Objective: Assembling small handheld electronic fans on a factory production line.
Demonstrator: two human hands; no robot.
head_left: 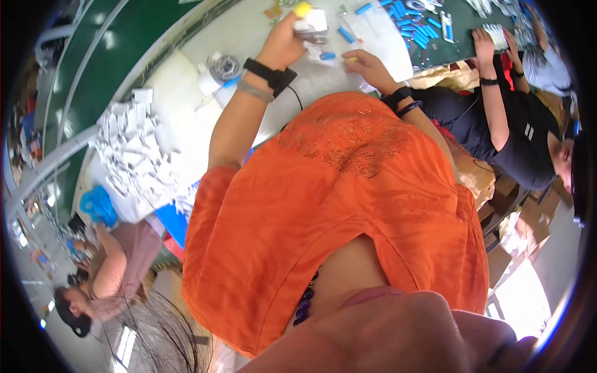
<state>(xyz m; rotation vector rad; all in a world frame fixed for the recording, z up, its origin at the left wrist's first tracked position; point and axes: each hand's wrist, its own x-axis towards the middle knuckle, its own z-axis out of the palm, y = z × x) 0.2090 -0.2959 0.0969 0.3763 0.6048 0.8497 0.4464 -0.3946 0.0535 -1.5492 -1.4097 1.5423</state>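
My left hand is raised over the white worktop and closed on a small white plastic piece. A yellow covering shows at its fingertip. Just below that piece is a small blue cylinder with whitish, partly clear material beside it; whether my hand holds this too is unclear. My right hand is close by on the right, its fingers curled together with something yellow at the tips. What it pinches, if anything, is too small to make out. Another blue cylinder lies between and beyond my hands.
Left on the worktop sits a large heap of white plastic pieces. A coil of wire lies nearer my left wrist. Many blue cylinders are spread at the right. A co-worker in black works there; another person is at the left.
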